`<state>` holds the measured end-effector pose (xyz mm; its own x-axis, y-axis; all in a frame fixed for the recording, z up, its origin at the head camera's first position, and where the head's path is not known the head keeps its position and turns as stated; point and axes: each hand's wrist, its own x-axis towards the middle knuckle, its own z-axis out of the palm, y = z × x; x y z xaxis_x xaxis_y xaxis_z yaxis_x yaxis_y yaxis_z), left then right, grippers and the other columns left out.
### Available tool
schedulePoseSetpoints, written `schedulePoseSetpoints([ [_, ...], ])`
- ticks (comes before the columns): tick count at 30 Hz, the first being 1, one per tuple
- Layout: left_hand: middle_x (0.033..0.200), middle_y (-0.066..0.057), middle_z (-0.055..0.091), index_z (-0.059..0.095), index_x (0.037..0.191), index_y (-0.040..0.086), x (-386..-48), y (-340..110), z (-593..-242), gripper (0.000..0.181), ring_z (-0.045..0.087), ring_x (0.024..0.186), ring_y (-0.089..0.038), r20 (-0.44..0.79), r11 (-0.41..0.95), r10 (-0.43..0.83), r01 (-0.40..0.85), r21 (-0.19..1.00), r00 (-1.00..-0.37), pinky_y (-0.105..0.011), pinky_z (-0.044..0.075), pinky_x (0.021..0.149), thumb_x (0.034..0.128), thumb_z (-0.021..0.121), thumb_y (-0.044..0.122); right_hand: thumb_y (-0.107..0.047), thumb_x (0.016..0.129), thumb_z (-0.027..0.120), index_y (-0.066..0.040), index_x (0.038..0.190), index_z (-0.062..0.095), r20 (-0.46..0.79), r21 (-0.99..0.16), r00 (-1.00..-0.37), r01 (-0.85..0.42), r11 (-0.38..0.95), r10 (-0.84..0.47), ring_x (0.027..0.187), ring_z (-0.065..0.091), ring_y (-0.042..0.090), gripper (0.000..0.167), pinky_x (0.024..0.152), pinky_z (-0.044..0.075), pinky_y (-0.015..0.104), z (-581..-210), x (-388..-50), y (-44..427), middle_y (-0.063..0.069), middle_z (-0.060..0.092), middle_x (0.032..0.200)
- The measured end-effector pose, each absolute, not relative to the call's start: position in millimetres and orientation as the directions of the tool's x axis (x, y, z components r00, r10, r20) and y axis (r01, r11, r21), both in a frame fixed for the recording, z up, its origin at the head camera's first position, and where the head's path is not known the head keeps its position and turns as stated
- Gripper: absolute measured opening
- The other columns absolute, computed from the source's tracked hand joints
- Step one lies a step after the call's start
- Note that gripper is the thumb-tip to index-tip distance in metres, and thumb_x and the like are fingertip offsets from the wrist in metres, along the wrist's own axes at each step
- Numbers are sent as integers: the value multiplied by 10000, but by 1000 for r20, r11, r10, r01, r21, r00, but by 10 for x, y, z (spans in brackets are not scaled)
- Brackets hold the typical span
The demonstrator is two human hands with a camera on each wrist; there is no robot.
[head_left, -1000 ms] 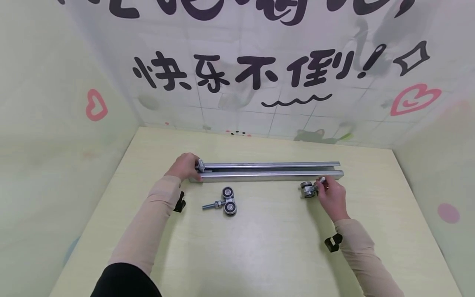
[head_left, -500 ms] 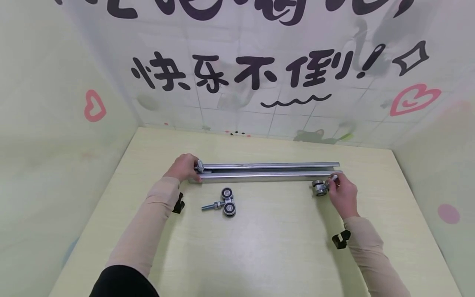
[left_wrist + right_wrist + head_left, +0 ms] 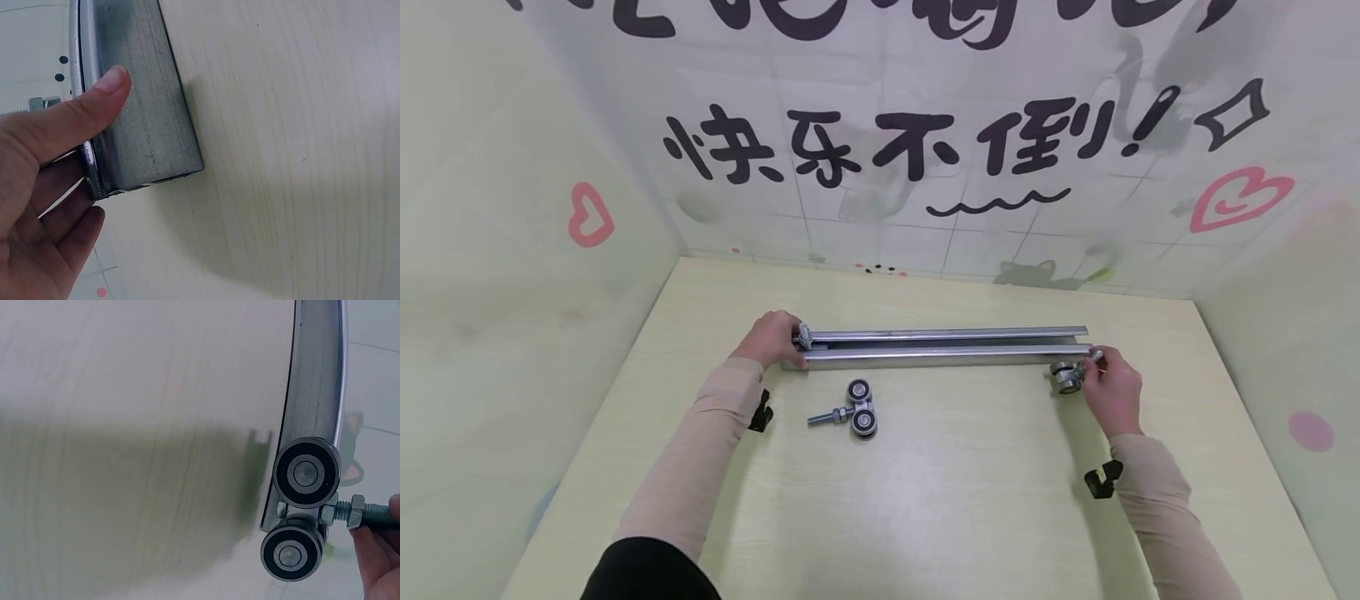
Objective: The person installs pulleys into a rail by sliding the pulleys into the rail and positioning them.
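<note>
A galvanised metal track rail (image 3: 940, 353), its slot facing up, lies across the table. My left hand (image 3: 769, 340) holds its left end, thumb (image 3: 103, 103) on the near side wall and fingers beyond the slot edge. Beside those fingers, a threaded bolt with nuts (image 3: 805, 335) sticks up from the slot; what it joins inside is hidden. My right hand (image 3: 1114, 392) pinches the threaded stem of a trolley roller (image 3: 306, 474) just in front of the rail's right end. Its black-and-silver wheels face the right wrist camera. A second trolley roller (image 3: 863, 408) lies on the table, stem pointing left.
The pale wooden table (image 3: 925, 500) is bounded by a printed cloth backdrop (image 3: 880, 200) behind and pale cloth walls at both sides. Black clips (image 3: 1103, 479) sit at the wrists.
My right hand has moved to the right along the rail's front with the trolley roller, nearing the rail's right end. My left hand and the loose roller stay about where they were.
</note>
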<state>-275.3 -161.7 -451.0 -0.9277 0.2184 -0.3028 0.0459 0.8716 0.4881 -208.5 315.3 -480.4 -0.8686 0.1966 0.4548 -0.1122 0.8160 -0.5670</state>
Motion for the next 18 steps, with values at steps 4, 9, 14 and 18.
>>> schedulePoseSetpoints([
  [4,987,-150,638,640,1004,-29,-2748,-1622,-4506,482,559,850,-247,-307,872,222,48,486,-925,-391,462,797,583,835,101,73,804,558,127,934,559,436,-586,-873,-90,805,220,758,625,422,141,556,406,39,-4793,-2082,3183,298,620,832],
  [9,978,-148,641,639,1009,-33,-2749,-1615,-4490,492,561,847,-247,-303,875,223,53,480,-926,-391,462,804,578,834,103,81,806,542,128,938,555,418,-599,-875,-63,798,245,767,618,425,141,561,236,-59,-4774,-2093,3237,304,615,840],
  [14,941,-130,649,651,976,-19,-2757,-1611,-4485,457,560,822,-237,-304,876,223,53,480,-926,-381,463,786,575,835,101,76,813,537,126,945,555,404,-598,-876,-35,801,264,771,617,417,142,553,277,-29,-4756,-2100,3293,302,618,853],
  [18,949,-131,647,648,986,-20,-2759,-1605,-4471,461,560,828,-239,-309,875,219,45,483,-926,-382,463,791,580,833,99,68,817,536,128,954,556,400,-585,-876,-18,811,269,767,614,415,151,545,423,101,-4726,-2105,3338,307,617,863],
])
